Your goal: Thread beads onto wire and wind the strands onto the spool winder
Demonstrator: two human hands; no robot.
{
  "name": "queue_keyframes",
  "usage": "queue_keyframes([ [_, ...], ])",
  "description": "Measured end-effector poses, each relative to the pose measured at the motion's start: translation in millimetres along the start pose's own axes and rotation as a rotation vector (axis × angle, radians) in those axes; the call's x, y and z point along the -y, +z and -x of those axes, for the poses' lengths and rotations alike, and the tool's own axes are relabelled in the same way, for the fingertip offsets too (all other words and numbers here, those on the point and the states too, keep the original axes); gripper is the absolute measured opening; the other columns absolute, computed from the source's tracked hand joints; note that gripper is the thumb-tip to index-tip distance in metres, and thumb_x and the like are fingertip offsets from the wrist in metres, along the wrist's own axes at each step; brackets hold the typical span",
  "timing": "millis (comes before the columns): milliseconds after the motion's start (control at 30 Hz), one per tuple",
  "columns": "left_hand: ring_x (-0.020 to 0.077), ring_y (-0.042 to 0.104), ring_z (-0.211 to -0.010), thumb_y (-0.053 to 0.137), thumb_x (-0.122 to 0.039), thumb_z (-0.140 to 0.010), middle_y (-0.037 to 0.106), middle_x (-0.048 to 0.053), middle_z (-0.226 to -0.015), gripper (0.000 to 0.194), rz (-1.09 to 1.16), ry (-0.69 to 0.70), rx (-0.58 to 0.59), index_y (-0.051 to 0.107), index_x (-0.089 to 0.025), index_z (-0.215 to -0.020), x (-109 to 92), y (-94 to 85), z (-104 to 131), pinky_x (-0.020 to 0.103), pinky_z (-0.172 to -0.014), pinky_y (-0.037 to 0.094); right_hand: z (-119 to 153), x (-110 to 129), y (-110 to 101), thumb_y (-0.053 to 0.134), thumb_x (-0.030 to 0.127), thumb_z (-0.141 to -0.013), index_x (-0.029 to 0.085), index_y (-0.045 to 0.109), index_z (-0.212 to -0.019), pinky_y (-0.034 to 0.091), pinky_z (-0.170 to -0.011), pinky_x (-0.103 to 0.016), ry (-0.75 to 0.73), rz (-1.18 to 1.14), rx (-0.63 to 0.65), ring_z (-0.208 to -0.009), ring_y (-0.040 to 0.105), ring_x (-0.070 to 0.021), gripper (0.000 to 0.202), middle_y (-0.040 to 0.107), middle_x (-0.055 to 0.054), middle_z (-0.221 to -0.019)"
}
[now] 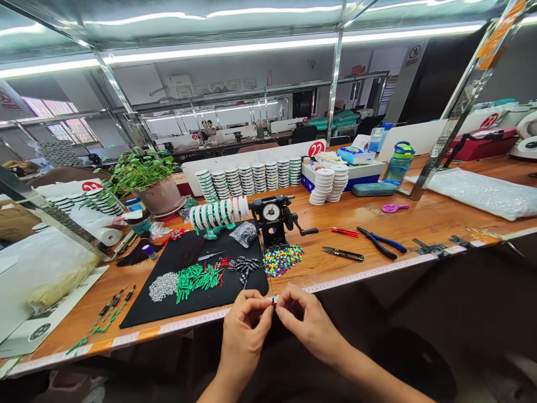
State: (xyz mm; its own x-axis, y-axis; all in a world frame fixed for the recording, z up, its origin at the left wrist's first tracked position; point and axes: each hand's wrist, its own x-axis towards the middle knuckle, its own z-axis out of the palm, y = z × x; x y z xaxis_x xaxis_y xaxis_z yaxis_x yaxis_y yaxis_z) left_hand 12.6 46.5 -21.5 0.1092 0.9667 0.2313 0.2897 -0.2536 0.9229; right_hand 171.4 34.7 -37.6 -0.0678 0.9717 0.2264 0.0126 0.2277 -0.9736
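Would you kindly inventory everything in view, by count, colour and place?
Mat: one, black, front left
Green tubes: many, green, on mat
Silver beads: many, silver, left of tubes
Dark pieces: several, black, right of tubes
Mixed beads: many, multicoloured, mat's right edge
Winder: one, black, behind mixed beads
Shaft spools: several, white, on winder
Spool stacks: ten, white or striped, back
Plant: one, green, back left
Bottle: one, blue, back right
Pliers: one, blue and black, right
Snips: one, black, left of pliers
Pink item: one, pink, behind pliers
Tiny piece: one, dark, between the hands
Left hand: one, bare, front centre
Right hand: one, bare, beside it
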Motion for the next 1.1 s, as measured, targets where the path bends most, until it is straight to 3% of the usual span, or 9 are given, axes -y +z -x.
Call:
queue_keyframes([
  [267,0.0162,0.066,-0.079,0.067,-0.021,-0.087,0.062,0.004,-0.09,0.01,-0.264,0.319,-0.01,0.076,-0.023,-0.091,0,-2.2,4,0.023,-0.066,0.056,8,2,3,0.058,0.024,-0.09,0.019,0.06,-0.077,0.036,-0.059,-0.025,-0.021,0.084,0.011,-0.063,0.045,-0.0123,0.014,0.051,0.003,-0.068],
  [400,0.0153,0.065,-0.079,0.066,-0.022,-0.089,0.061,0.004,-0.089,0.009,-0.285,0.31,-0.017,0.075,-0.023,-0.09,-1,-3.3,5,0.023,-0.068,0.055,10,4,-2,0.056,0.03,-0.095,0.02,0.063,-0.083,0.041,-0.064,-0.025,-0.072,0.045,0.081,-0.068,0.051,-0.0136,0.017,0.059,0.0,-0.077],
  [567,0.0135,0.064,-0.077,0.063,-0.025,-0.091,0.059,0.003,-0.092,0.01,-0.269,0.232,0.012,0.073,-0.023,-0.091,-2,-1.5,5,0.022,-0.066,0.054,-2,0,-15,0.049,0.031,-0.101,0.021,0.062,-0.105,0.045,-0.071,-0.026,-0.137,0.172,-0.012,-0.077,0.056,-0.0159,0.017,0.06,-0.002,-0.086],
  [667,0.0128,0.063,-0.076,0.061,-0.023,-0.092,0.058,0.003,-0.092,0.01,-0.285,0.254,0.023,0.071,-0.022,-0.089,-1,-0.8,4,0.022,-0.065,0.054,-20,0,-23,0.043,0.021,-0.103,0.021,0.062,-0.115,0.046,-0.081,-0.028,-0.283,0.351,0.13,-0.09,0.057,-0.0168,0.022,0.059,-0.006,-0.099],
  [800,0.0098,0.059,-0.066,0.06,-0.015,-0.091,0.055,0.002,-0.089,0.01,-0.366,0.33,0.056,0.066,-0.02,-0.086,-1,-3.1,2,0.021,-0.059,0.051,-48,9,-32,0.044,0.021,-0.104,0.018,0.067,-0.097,0.042,-0.074,-0.028,-0.39,0.711,0.459,-0.086,0.055,-0.0178,0.024,0.059,-0.006,-0.094],
  [967,0.0119,0.061,-0.074,0.055,-0.002,-0.09,0.055,0.003,-0.09,0.017,-0.546,0.541,0.096,0.06,-0.018,-0.09,0,-7.9,0,0.022,-0.068,0.052,-75,26,-37,0.053,0.02,-0.1,0.015,0.068,-0.094,0.041,-0.072,-0.027,-0.306,0.819,0.804,-0.085,0.061,-0.0182,0.017,0.068,-0.007,-0.093],
  [1100,0.0142,0.063,-0.083,0.051,0.0,-0.092,0.056,0.004,-0.094,0.019,-0.638,0.631,0.104,0.058,-0.017,-0.096,0,-9.3,2,0.024,-0.076,0.053,-81,37,-39,0.053,0.016,-0.097,0.017,0.07,-0.104,0.041,-0.072,-0.026,-0.19,0.796,0.855,-0.087,0.066,-0.0187,0.018,0.074,-0.005,-0.094],
])
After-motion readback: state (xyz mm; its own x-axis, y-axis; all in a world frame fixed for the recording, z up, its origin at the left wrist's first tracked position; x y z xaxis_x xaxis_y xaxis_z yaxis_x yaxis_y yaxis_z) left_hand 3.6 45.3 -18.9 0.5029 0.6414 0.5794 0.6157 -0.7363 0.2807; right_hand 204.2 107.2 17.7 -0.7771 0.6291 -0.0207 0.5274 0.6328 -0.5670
